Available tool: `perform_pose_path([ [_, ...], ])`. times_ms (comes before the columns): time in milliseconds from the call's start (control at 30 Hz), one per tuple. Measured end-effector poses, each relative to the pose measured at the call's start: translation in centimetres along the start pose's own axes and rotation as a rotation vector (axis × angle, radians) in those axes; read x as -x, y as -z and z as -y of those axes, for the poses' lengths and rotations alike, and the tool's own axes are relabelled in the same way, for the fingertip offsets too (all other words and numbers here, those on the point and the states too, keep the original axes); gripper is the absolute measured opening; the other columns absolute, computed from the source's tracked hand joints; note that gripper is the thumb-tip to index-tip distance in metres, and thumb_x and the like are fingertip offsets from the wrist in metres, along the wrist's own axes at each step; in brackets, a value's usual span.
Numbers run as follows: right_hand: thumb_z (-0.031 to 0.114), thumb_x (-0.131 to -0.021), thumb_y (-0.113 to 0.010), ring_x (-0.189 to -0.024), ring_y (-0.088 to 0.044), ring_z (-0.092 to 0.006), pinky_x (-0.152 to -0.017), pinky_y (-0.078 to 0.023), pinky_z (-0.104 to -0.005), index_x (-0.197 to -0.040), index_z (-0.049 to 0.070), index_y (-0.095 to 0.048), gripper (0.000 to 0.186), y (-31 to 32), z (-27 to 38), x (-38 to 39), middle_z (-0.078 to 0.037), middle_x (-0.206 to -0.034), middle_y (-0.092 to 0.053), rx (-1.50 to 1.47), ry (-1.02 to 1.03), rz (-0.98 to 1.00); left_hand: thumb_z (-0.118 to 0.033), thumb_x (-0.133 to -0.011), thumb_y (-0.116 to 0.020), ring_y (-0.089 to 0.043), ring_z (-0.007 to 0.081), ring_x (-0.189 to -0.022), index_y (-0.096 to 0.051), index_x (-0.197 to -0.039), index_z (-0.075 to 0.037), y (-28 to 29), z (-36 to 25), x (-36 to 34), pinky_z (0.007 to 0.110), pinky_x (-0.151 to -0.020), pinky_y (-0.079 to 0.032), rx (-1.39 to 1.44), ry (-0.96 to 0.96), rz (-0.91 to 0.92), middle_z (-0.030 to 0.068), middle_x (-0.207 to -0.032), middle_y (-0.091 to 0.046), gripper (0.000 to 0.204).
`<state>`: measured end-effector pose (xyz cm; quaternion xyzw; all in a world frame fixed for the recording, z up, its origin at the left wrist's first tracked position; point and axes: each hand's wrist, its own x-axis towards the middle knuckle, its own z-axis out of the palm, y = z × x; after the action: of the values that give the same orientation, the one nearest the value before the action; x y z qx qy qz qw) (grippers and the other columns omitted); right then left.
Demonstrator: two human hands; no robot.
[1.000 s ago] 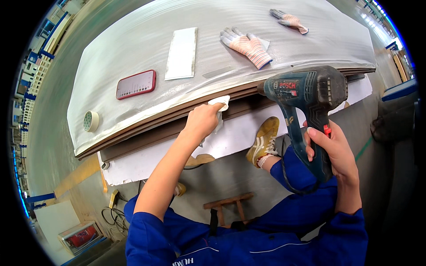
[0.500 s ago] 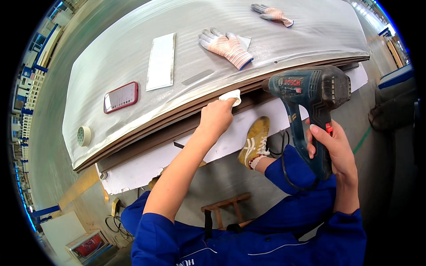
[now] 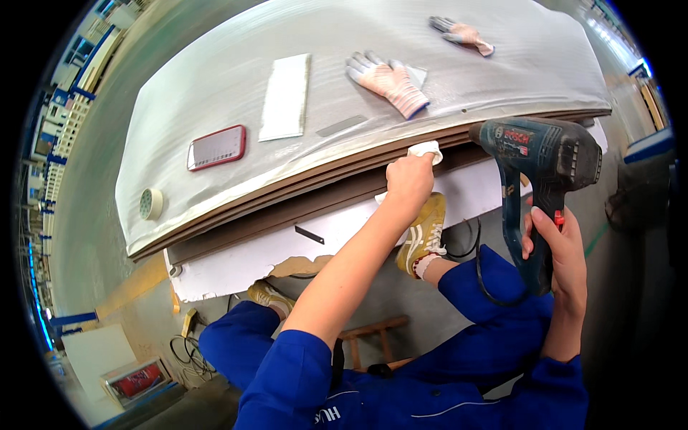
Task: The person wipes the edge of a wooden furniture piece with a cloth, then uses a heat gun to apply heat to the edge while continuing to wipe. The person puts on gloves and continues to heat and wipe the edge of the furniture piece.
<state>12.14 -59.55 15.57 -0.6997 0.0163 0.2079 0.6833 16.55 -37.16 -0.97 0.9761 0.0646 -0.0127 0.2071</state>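
My right hand (image 3: pixel 562 247) is wrapped round the handle of a dark blue heat gun (image 3: pixel 534 154). Its nozzle points left, close to the layered brown edge (image 3: pixel 301 183) of a large panel. Closed on a white cloth (image 3: pixel 428 149), my left hand (image 3: pixel 411 179) presses against that same edge, a short way left of the nozzle. A pale sheet (image 3: pixel 215 93) covers the panel's top. A bit of white also shows below my left hand; whether it is part of the cloth I cannot tell.
On the sheet lie a red-cased phone (image 3: pixel 216 147), a tape roll (image 3: pixel 151 204), a white strip (image 3: pixel 285 100), a thin grey strip (image 3: pixel 342 126) and two striped gloves (image 3: pixel 387 82) (image 3: pixel 462 36). A black blade-like piece (image 3: pixel 309 234) rests on the white board below. A wooden stool (image 3: pixel 380 337) stands beneath me.
My left hand and the cloth have moved right along the brown edge. The heat gun has shifted right too, nozzle still leftward. The whole view has turned slightly, uncovering more of the black piece.
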Motion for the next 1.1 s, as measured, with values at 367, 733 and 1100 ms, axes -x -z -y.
perform_pose_path([
  [367,0.017,-0.095,-0.058,-0.058,-0.053,-0.0112,-0.052,-0.044,-0.0244,-0.115,-0.002,-0.048,0.029,-5.2,1.0,3.0,-0.005,-0.077,-0.054,0.015,0.048,0.125,-0.008,-0.081,-0.051,-0.067,0.0343,-0.076,-0.064,-0.107,-0.018,6.2,14.2,13.1,0.047,-0.063,-0.051,-0.055,0.249,-0.117,0.0142,-0.081,-0.068,0.031],
  [733,0.018,-0.094,-0.059,-0.057,-0.054,-0.0149,-0.050,-0.048,-0.0287,-0.115,-0.001,-0.048,0.030,-22.4,3.7,7.3,-0.010,-0.083,-0.054,-0.006,-0.166,0.509,-0.004,-0.077,-0.051,-0.066,0.0323,-0.078,-0.064,-0.114,-0.022,12.9,31.2,26.5,0.045,-0.065,-0.051,-0.038,0.460,-0.236,0.0139,-0.082,-0.067,0.043],
  [1100,0.015,-0.091,-0.061,-0.057,-0.055,-0.0149,-0.052,-0.048,-0.0282,-0.118,-0.005,-0.045,0.037,-44.2,2.2,8.1,-0.011,-0.083,-0.054,0.155,-0.100,0.664,-0.005,-0.080,-0.053,-0.064,0.0338,-0.066,-0.064,-0.109,-0.015,15.5,42.0,34.2,0.044,-0.055,-0.050,0.014,0.317,-0.330,0.0164,-0.076,-0.062,0.033],
])
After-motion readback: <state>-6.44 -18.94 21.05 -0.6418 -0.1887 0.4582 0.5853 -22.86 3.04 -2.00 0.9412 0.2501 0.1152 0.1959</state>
